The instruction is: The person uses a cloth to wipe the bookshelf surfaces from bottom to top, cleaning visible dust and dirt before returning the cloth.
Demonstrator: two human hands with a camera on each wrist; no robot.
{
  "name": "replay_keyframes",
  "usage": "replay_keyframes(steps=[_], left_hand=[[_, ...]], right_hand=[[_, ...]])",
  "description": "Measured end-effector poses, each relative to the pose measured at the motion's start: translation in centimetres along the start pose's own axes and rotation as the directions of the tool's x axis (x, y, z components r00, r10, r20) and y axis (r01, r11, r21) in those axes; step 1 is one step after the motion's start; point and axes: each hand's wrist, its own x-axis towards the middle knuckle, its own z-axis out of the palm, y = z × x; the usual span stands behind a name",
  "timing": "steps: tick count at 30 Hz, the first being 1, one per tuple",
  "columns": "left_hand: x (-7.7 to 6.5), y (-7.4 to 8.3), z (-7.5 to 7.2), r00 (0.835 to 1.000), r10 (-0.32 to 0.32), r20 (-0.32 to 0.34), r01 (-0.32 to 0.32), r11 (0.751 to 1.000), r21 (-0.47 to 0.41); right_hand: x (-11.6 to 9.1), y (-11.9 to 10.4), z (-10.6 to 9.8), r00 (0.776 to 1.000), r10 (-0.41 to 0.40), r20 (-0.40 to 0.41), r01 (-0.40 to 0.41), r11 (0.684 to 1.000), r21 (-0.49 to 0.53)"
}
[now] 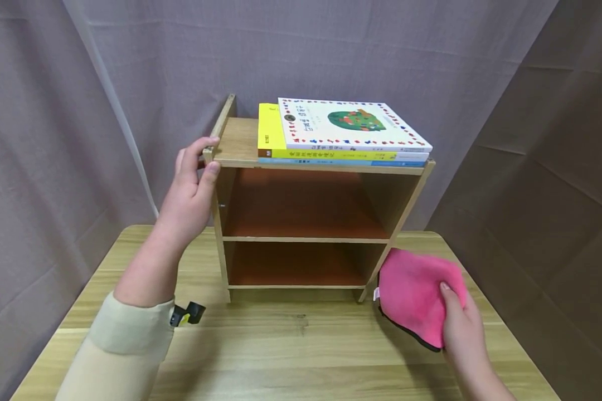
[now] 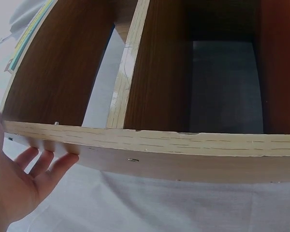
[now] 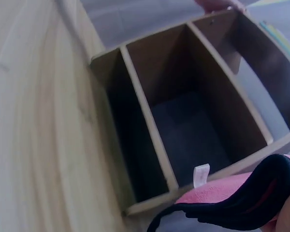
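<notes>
A small wooden bookshelf (image 1: 306, 241) stands on the table, its open front facing me. My left hand (image 1: 188, 186) grips the top front corner of its left side panel; in the left wrist view several fingertips (image 2: 63, 162) press on the panel's outer face. My right hand (image 1: 464, 328) holds a pink cloth (image 1: 416, 289) with a black edge and a white tag, its thumb on top. The cloth lies along the lower right side of the bookshelf. In the right wrist view the folded cloth (image 3: 212, 193) hides most of that hand.
Several books (image 1: 351, 125) lie stacked on top of the bookshelf, a white one uppermost over a yellow one. The wooden table (image 1: 291, 345) extends in front. Grey curtains (image 1: 331, 50) hang behind and at both sides. A small black device (image 1: 188, 314) sits at the left cuff.
</notes>
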Motion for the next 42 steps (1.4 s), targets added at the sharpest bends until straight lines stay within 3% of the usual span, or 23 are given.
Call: replay_keyframes(steps=[8,15,25,32,37,42], left_hand=[[0.1,0.0,-0.1,1.0,0.003,0.0,-0.003,1.0,0.0],[0.0,-0.1,0.0,1.0,-0.003,0.01,0.002,1.0,0.004],[0.0,-0.1,0.0,1.0,0.002,0.003,-0.002,1.0,0.011],[0.0,-0.1,-0.1,1.0,0.005,0.003,-0.005,1.0,0.008],[0.0,-0.1,-0.1,1.0,0.005,-0.003,-0.005,1.0,0.006],[0.0,-0.1,0.0,1.0,0.005,-0.008,-0.005,1.0,0.006]], right_hand=[[-1.0,-2.0,2.7,0.999,-0.045,-0.025,0.05,0.975,0.216],[-1.7,-3.1,5.0,0.993,-0.078,-0.093,0.1,0.96,0.262],[-2.1,-4.6,7.4,0.979,-0.19,-0.073,0.204,0.922,0.329],[-2.6,-5.7,9.4,0.969,-0.242,-0.06,0.249,0.924,0.291],[-2.8,-6.0,10.6,0.932,-0.357,-0.067,0.362,0.897,0.255],[-2.0,-5.6,11.8,0.852,-0.516,-0.084,0.52,0.819,0.242]])
